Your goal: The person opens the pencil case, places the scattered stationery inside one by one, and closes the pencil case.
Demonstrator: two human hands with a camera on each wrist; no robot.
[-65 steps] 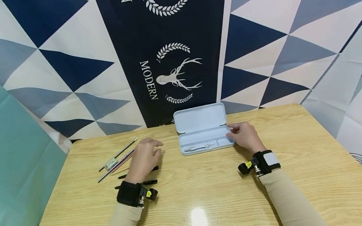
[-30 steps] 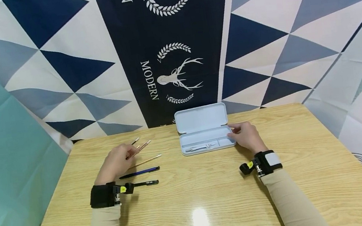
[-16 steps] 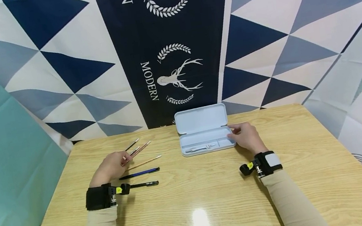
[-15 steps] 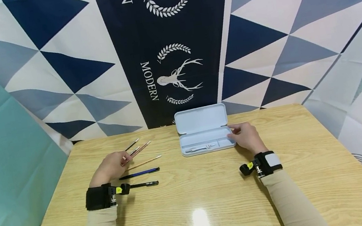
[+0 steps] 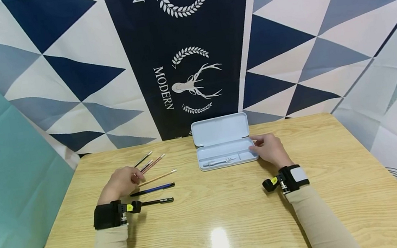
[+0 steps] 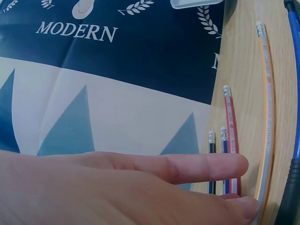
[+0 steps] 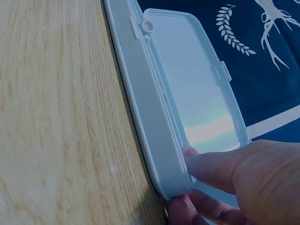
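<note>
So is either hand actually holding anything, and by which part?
The right hand grips the open pencil case by its right end. The left hand holds thin pencils near their lower ends.

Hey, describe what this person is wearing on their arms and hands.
Both arms are in long beige sleeves. The left hand and right hand are bare, no gloves. Each wrist carries a black strap with a small black camera marked with yellow; the right strap also has a white patch, the left strap is plain black.
</note>
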